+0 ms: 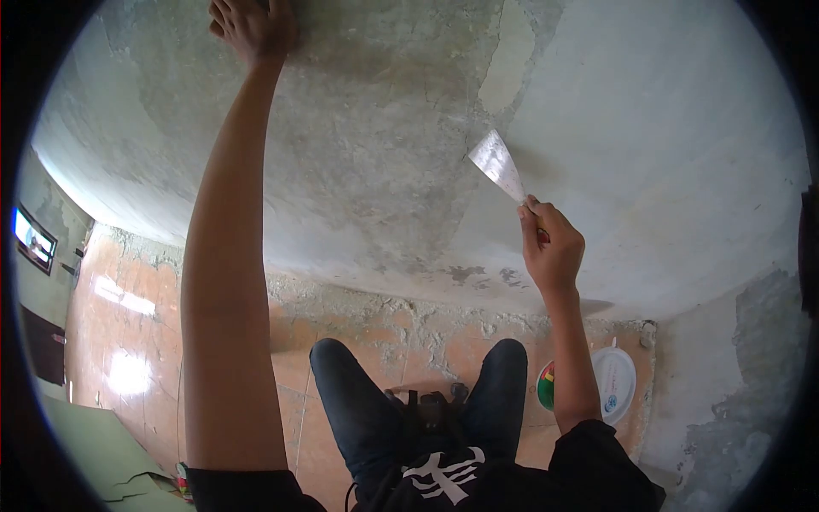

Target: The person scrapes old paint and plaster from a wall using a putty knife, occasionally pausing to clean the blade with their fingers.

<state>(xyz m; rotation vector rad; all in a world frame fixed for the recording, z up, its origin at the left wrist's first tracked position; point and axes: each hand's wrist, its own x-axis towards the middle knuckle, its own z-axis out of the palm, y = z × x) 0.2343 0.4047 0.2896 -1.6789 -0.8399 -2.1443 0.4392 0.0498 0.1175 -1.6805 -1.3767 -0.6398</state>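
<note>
My right hand (554, 243) is closed round the handle of a putty knife (497, 165), a wide, shiny metal blade that narrows towards my fingers. The blade's edge points up and left, right at the wall (367, 162), near where a rough grey area meets a smoother, paler one. Only a small bit of the handle shows between my fingers. Up at the top left, my left hand (253, 30) rests against the wall with its fingers apart and holds nothing. The view's top edge cuts off part of that hand.
Crumbled plaster (409, 320) lies along the wall's foot on the orange tiled floor (290, 384). Right of my knees stand a green and red container (546, 386) and a white lid (616, 380). A cracked pale green panel (98, 448) is at lower left.
</note>
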